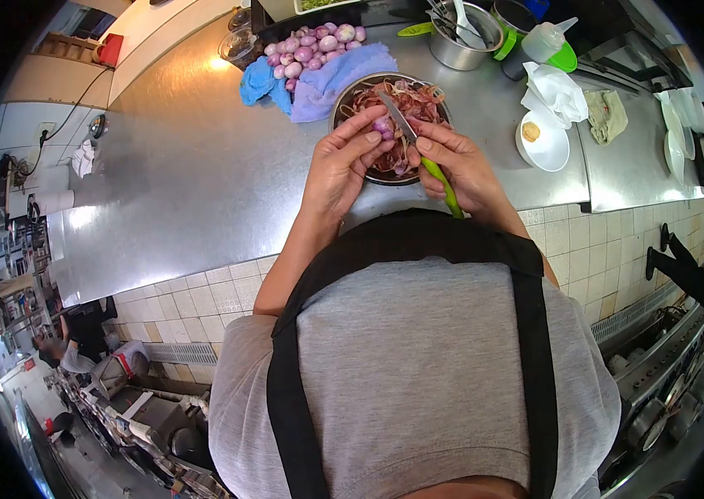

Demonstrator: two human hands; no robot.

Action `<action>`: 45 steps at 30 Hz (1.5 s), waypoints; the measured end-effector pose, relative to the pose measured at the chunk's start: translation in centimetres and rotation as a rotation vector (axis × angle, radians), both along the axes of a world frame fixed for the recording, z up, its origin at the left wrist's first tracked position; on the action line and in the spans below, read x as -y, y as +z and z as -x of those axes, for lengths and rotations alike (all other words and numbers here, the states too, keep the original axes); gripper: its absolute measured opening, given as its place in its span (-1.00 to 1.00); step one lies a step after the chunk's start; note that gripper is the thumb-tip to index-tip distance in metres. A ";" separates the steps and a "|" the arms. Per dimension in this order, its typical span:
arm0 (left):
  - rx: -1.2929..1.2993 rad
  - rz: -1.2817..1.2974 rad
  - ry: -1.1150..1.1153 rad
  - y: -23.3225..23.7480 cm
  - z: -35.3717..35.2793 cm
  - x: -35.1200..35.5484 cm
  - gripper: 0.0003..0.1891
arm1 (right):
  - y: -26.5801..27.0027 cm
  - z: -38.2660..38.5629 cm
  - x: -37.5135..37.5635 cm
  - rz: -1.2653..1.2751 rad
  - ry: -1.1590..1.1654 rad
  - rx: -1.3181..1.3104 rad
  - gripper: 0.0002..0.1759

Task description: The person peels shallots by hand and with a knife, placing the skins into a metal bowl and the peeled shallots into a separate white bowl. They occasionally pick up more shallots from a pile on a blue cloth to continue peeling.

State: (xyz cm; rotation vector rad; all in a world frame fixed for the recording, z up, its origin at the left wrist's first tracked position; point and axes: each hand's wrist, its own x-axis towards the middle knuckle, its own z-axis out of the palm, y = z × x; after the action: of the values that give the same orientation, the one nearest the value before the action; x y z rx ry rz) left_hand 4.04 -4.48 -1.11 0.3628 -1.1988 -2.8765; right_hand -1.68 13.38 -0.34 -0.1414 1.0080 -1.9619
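Observation:
My left hand (347,158) pinches a small purple shallot (384,127) between its fingers. In my right hand (458,166) is a paring knife (443,181) with a bright green handle, its blade pointing up and left right beside the shallot. Both hands are over the near part of a round metal bowl (338,114) full of reddish-brown shallot skins (406,98). Behind the bowl lies a heap of whole purple shallots (312,51), with a lavender cloth (344,81) and a blue cloth (261,81) in front of it.
A steel counter (177,158) runs across the view. To the right stand a white bowl (545,150), crumpled white paper (553,93), a folded cloth (607,116) and a metal pot (462,51) of utensils. Another person's dark-clothed legs (685,266) show at far right.

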 end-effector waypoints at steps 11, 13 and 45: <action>0.016 0.259 0.094 -0.6 0.0 -0.5 -0.68 | -0.5 -0.7 0.7 -0.235 -0.028 -0.364 -0.58; -0.002 0.244 0.067 -0.4 0.0 -0.4 -0.68 | -0.7 -0.4 0.4 -0.144 -0.025 -0.217 -0.60; -0.016 -0.018 0.017 -0.1 0.0 0.6 -0.63 | -0.7 1.1 -0.3 -0.126 -0.310 -0.137 -0.58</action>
State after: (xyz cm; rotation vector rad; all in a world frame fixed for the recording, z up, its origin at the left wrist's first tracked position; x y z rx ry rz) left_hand 4.04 -5.11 -1.19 0.3479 -1.1624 -2.8715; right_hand -2.80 13.64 -1.06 -0.0510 1.3035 -2.1819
